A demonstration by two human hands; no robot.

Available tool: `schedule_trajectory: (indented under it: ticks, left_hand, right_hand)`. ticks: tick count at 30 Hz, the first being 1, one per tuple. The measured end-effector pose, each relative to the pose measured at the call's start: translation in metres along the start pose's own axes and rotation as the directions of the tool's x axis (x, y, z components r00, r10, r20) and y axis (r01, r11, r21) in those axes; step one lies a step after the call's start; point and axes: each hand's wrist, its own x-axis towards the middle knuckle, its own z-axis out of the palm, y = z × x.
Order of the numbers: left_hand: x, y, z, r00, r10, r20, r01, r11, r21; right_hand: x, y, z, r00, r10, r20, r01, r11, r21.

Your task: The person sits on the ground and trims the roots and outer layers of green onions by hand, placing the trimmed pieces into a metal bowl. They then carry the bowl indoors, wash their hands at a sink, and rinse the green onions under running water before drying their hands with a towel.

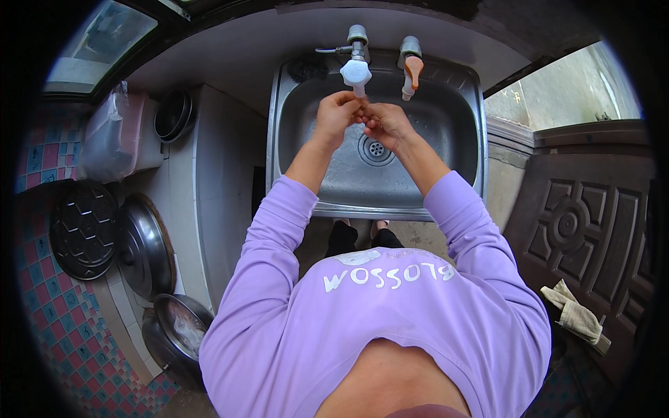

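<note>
Two grips (pixel 336 117) (pixel 390 124) meet at one white-handled tap (pixel 355 72).

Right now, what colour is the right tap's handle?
The right tap's handle is orange; it shows best in the head view.

The head-worn fisheye looks steeply down from above the light-purple long-sleeved top (pixel 404 306), facing the left hand (pixel 336 115) and right hand (pixel 391 125) over the rectangular grey metal sink (pixel 355 182). Set close behind and above the hands, its wide view also reaches the brown panelled door (pixel 578 223) well to their right.
</note>
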Motion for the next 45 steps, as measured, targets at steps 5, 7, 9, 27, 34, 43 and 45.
schedule_trajectory:
  ticks: [5, 7, 9, 27, 34, 43, 45]
  left_hand:
    - [-0.001, 0.013, -0.007, 0.996, 0.039, 0.086, -0.048, 0.994, 0.103]
    - [0.002, 0.020, -0.007, 0.985, 0.013, 0.170, -0.058, 0.964, 0.260]
    - [0.000, 0.024, -0.001, 0.982, -0.002, 0.189, -0.081, 0.899, 0.431]
    - [-0.006, -0.001, -0.005, 1.000, 0.008, -0.008, -0.010, 0.984, -0.176]
    - [-0.002, 0.022, -0.007, 0.987, -0.032, 0.157, -0.036, 0.910, 0.413]
    - [-0.013, 0.034, 0.002, 0.971, -0.074, 0.227, -0.088, 0.774, 0.627]
    - [-0.010, 0.025, 0.001, 0.978, 0.004, 0.210, -0.140, 0.761, 0.634]
  right_hand:
    - [-0.012, -0.011, 0.001, 0.995, -0.031, 0.093, 0.054, 0.967, -0.248]
    - [-0.013, -0.018, -0.005, 0.984, -0.002, 0.175, 0.047, 0.966, -0.254]
    - [-0.016, -0.022, -0.003, 0.985, 0.008, 0.174, 0.063, 0.914, -0.400]
    - [-0.012, -0.006, 0.002, 0.998, -0.056, 0.025, 0.059, 0.981, -0.182]
    - [-0.017, -0.022, -0.007, 0.981, 0.048, 0.188, 0.043, 0.891, -0.452]
    - [-0.021, -0.024, -0.004, 0.971, 0.103, 0.213, 0.049, 0.792, -0.609]
    - [-0.019, -0.020, -0.004, 0.979, 0.088, 0.186, 0.054, 0.762, -0.645]
